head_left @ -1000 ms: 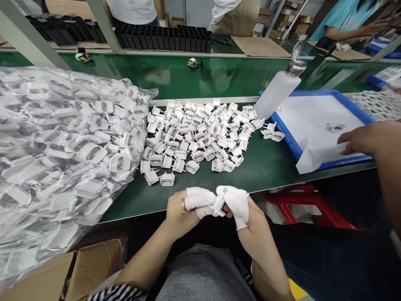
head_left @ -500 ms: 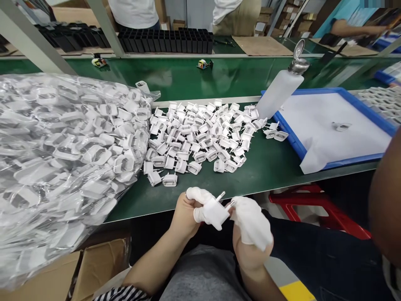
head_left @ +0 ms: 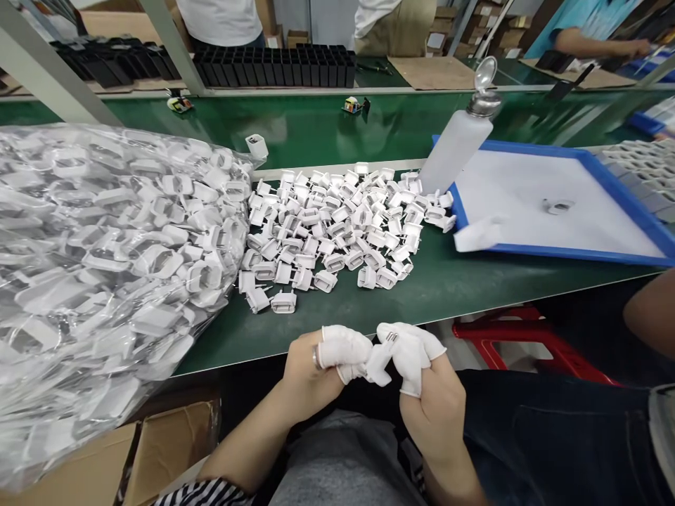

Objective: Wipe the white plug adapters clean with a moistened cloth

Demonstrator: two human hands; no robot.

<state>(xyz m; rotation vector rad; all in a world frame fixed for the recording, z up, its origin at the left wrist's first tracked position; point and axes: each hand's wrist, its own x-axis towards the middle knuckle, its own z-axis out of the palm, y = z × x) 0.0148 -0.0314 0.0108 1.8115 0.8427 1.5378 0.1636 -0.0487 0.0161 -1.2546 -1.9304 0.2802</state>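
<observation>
White cloth finger cots cover the thumb and fingertips of both hands. The left hand (head_left: pixel 316 362) and the right hand (head_left: pixel 422 379) meet just below the near edge of the green table (head_left: pixel 448 281), above the person's lap. Between them sits one white plastic plug adapter (head_left: pixel 380 358), glossy and rounded, with two metal pins poking up near the right thumb. Both hands are closed around it: left fingertips pinch its left end, right thumb and forefinger clamp its right end by the pins. Much of the body is hidden by the cots.

On the table beyond the hands, a loose heap of adapters (head_left: pixel 337 225), same white moulded shells with thin metal prongs, lies tumbled at all angles. To its left a large clear plastic bag (head_left: pixel 105 267), crinkled and shiny, bulges with more of them and overhangs a brown cardboard box (head_left: pixel 158 443). To the right of the heap stands a frosted plastic bottle (head_left: pixel 456 151) with a metal flip cap, open, touching the corner of a blue tray (head_left: pixel 622 204) lined with white sheet; one small part (head_left: pixel 557 206) lies on the sheet. Another person's forearm (head_left: pixel 648 316) shows at the right edge. Black trays (head_left: pixel 274 67) line the far side.
</observation>
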